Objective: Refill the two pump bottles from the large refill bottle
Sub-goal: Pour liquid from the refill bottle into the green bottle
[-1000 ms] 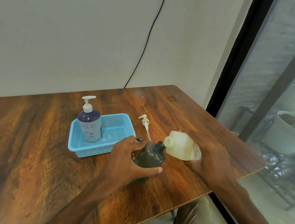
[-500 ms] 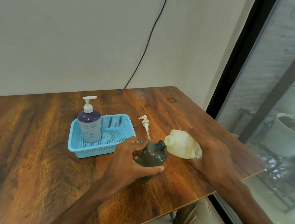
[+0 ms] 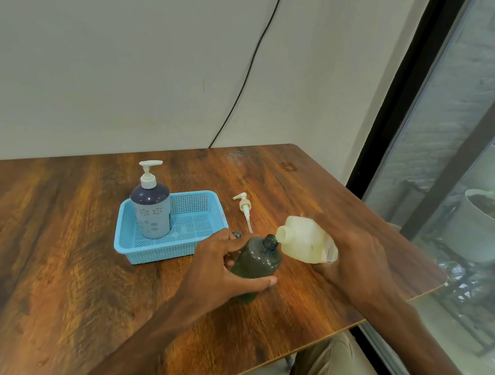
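Note:
My left hand (image 3: pixel 215 266) grips a dark translucent green bottle (image 3: pixel 256 260) standing on the table, its neck open with no pump. My right hand (image 3: pixel 353 255) holds the cream-coloured refill bottle (image 3: pixel 304 242) tipped on its side, its open mouth touching the green bottle's neck. The removed pump (image 3: pixel 244 209) lies on the table behind them. A second pump bottle (image 3: pixel 149 209), dark blue over pale grey with a white pump on, stands in the left end of the blue basket (image 3: pixel 193 252).
A small dark cap (image 3: pixel 236 234) lies by the basket's right corner. The wooden table (image 3: pixel 57 261) ends close on the right, beside a glass door with planters outside. A black cable runs down the wall behind.
Both hands and bottles hold almost the same pose; the refill bottle's mouth has settled a little closer against the green bottle's neck.

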### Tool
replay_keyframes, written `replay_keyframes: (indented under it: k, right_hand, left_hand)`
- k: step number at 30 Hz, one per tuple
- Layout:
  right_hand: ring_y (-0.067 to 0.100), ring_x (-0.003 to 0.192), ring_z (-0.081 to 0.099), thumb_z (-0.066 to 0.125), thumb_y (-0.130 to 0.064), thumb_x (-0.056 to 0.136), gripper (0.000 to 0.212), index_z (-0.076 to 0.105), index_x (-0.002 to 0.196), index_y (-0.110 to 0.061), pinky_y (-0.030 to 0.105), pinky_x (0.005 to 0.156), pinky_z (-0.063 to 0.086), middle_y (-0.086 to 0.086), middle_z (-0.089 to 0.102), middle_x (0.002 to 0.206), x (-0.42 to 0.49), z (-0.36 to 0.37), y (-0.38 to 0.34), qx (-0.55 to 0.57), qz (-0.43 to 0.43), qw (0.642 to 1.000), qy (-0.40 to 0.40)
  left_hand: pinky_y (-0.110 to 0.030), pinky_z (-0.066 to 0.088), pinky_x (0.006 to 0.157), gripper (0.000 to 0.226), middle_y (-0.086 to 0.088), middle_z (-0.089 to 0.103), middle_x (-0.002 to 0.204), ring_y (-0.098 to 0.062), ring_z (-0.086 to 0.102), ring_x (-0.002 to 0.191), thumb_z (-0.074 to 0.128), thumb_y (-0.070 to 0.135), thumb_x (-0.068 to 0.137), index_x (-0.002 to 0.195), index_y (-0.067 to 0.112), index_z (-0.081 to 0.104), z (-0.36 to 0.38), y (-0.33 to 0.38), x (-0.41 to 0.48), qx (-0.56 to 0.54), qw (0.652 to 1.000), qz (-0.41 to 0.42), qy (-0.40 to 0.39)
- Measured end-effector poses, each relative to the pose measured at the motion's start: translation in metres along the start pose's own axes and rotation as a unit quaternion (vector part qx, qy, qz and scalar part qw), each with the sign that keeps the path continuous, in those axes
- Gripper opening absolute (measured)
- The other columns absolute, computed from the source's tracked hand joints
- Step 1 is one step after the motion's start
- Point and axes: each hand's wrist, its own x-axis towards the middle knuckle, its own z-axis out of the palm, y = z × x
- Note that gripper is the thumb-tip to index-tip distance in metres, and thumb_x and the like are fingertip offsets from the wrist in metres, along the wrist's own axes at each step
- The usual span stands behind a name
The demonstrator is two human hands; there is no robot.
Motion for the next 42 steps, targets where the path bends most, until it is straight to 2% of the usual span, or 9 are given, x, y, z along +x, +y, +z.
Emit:
replay_keyframes:
  k: [5,16,23,27,30,33,36,39,42]
  right_hand:
    - [0.031,0.106,0.066,0.092,-0.018,0.065,0.074,0.061,0.132,-0.025,0.044,0.074,0.053,0.003,0.073,0.115,0.0016,-0.0015,-0.0003,-0.009,-0.004,1.000,0.004]
    - [0.036,0.109,0.066,0.093,-0.016,0.063,0.074,0.063,0.131,-0.020,0.050,0.077,0.055,0.008,0.072,0.117,0.0040,0.0011,0.0018,-0.011,0.001,1.000,0.001]
    - [0.029,0.116,0.062,0.090,-0.025,0.070,0.075,0.057,0.137,-0.029,0.047,0.082,0.053,0.002,0.070,0.124,0.0051,0.0004,0.0011,-0.013,0.008,1.000,-0.009]
    - [0.029,0.119,0.061,0.088,-0.027,0.072,0.072,0.057,0.137,-0.029,0.048,0.085,0.054,0.002,0.069,0.126,0.0066,-0.0009,0.0013,-0.008,0.012,1.000,-0.019]
    - [0.030,0.120,0.061,0.089,-0.026,0.071,0.073,0.057,0.137,-0.028,0.051,0.085,0.055,0.002,0.068,0.127,0.0064,-0.0017,0.0017,-0.007,0.012,1.000,-0.019]
    - [0.030,0.120,0.061,0.089,-0.026,0.070,0.074,0.057,0.137,-0.029,0.052,0.086,0.054,0.001,0.068,0.127,0.0068,-0.0011,0.0024,-0.013,0.011,1.000,-0.018]
    - [0.031,0.119,0.062,0.090,-0.025,0.069,0.075,0.058,0.136,-0.028,0.052,0.085,0.055,0.002,0.069,0.126,0.0060,-0.0008,0.0025,-0.020,0.012,1.000,-0.017]
    - [0.031,0.120,0.061,0.090,-0.026,0.068,0.075,0.058,0.136,-0.028,0.052,0.086,0.054,0.002,0.068,0.127,0.0057,-0.0011,0.0029,-0.018,0.011,1.000,-0.018]
    - [0.030,0.119,0.062,0.089,-0.029,0.069,0.072,0.059,0.134,-0.029,0.052,0.086,0.055,0.001,0.068,0.127,0.0066,-0.0017,0.0038,-0.011,0.001,1.000,-0.012]
  left_hand:
    - [-0.019,0.053,0.065,0.056,0.017,0.063,0.094,-0.004,0.059,0.095,0.085,0.075,0.059,0.107,0.072,0.057,0.0025,-0.0031,0.0009,-0.001,1.000,0.005,0.003]
    - [-0.026,0.055,0.066,0.054,0.014,0.063,0.092,-0.008,0.060,0.093,0.086,0.073,0.059,0.106,0.070,0.058,0.0038,-0.0046,0.0013,-0.011,1.000,0.000,0.008]
    - [-0.020,0.052,0.063,0.054,0.016,0.062,0.091,-0.007,0.059,0.093,0.086,0.072,0.059,0.105,0.072,0.058,0.0041,-0.0037,0.0016,-0.015,1.000,0.011,0.019]
    - [-0.016,0.051,0.065,0.061,0.017,0.061,0.093,-0.004,0.058,0.093,0.087,0.070,0.060,0.114,0.061,0.061,0.0049,-0.0045,0.0017,-0.014,1.000,0.002,0.014]
    - [-0.018,0.054,0.068,0.060,0.017,0.063,0.096,-0.003,0.060,0.098,0.089,0.067,0.060,0.112,0.063,0.059,0.0056,-0.0038,0.0018,-0.020,1.000,0.000,0.012]
    - [-0.012,0.052,0.069,0.064,0.020,0.062,0.097,0.003,0.058,0.102,0.091,0.063,0.061,0.116,0.058,0.060,0.0064,-0.0037,0.0017,-0.018,1.000,-0.004,0.013]
    - [-0.011,0.052,0.070,0.068,0.019,0.062,0.098,0.003,0.058,0.102,0.091,0.064,0.061,0.121,0.054,0.062,0.0072,-0.0052,0.0013,-0.012,1.000,-0.005,0.011]
    - [-0.011,0.051,0.068,0.066,0.019,0.062,0.099,0.003,0.057,0.103,0.091,0.063,0.061,0.119,0.056,0.060,0.0071,-0.0046,0.0010,-0.020,1.000,-0.001,0.013]
    - [-0.019,0.055,0.068,0.061,0.015,0.063,0.096,-0.004,0.059,0.098,0.089,0.067,0.060,0.112,0.066,0.057,0.0078,-0.0041,0.0017,-0.014,1.000,0.009,0.018]
